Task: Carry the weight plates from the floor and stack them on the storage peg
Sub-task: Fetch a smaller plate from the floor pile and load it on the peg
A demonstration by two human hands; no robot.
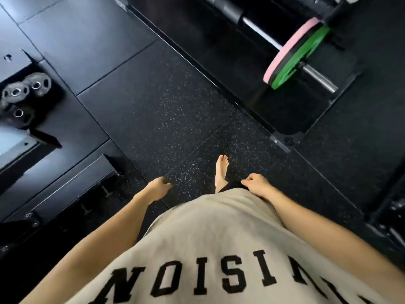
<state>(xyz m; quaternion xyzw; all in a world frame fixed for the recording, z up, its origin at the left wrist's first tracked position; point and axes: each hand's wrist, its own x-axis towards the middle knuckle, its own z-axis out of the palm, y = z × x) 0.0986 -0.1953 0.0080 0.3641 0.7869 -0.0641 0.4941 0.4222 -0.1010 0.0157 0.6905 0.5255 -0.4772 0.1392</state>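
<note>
A pink plate (291, 48) and a green plate (303, 58) sit side by side on a steel barbell (317, 76) that lies on the black platform at the upper right. Small grey plates (26, 88) hang on storage pegs of a rack at the left edge. My left hand (158, 187) hangs by my hip with loosely curled fingers and holds nothing. My right hand (257, 184) hangs the same way, empty. Both hands are far from all the plates.
Speckled black rubber floor (175, 119) stretches ahead of me, with my bare foot (221, 172) on it. A low black bench or step (65, 183) lies at the lower left. The lifting platform's metal edge (282, 141) runs diagonally at the right. Dark equipment stands at the far right.
</note>
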